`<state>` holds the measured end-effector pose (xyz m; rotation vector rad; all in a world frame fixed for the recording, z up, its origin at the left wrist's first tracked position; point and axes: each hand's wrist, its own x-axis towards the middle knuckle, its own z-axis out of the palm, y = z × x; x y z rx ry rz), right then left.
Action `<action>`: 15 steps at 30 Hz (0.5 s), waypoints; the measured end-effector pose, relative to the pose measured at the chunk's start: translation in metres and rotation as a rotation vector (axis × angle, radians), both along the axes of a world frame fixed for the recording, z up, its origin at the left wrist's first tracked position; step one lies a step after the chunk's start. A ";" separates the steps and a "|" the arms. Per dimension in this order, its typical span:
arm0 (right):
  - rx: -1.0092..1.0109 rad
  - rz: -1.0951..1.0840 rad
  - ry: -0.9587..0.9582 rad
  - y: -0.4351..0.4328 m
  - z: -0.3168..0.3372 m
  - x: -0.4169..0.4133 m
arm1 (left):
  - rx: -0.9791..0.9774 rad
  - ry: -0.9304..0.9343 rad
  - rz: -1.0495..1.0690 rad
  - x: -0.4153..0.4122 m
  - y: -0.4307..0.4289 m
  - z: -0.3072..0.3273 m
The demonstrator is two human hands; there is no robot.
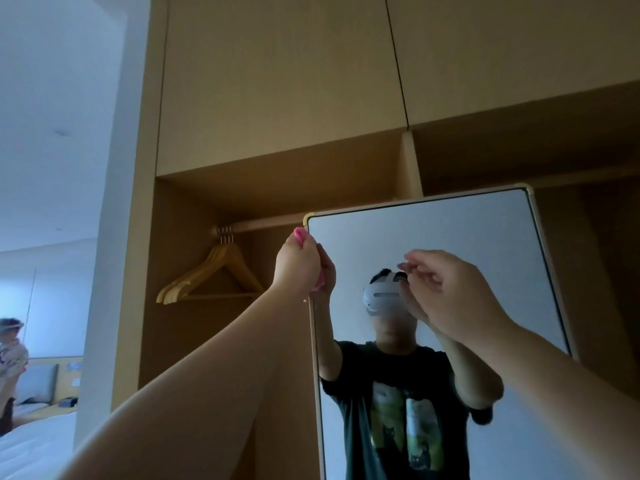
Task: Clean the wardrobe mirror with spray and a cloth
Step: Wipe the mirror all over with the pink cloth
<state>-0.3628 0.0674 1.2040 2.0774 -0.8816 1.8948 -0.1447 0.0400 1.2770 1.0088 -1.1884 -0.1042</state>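
The wardrobe mirror (467, 237) with a pale wooden frame fills the lower right of the head view. My left hand (296, 263) is raised at the mirror's upper left corner, closed around a pink cloth (299, 234) that pokes out above and below the fist. My right hand (446, 289) is lifted in front of the glass, fingers loosely curled and apart, holding nothing. The glass reflects a person in a dark printed T-shirt with a white headset. No spray bottle is in view.
The open wooden wardrobe (277, 98) has upper cabinet doors and a rail with several wooden hangers (211, 275) left of the mirror. A white bed (38, 445) and another person (10, 358) are at the far left.
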 end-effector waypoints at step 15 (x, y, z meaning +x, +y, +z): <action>0.177 -0.589 -0.171 -0.004 -0.019 -0.112 | -0.037 -0.102 0.145 -0.022 0.002 -0.025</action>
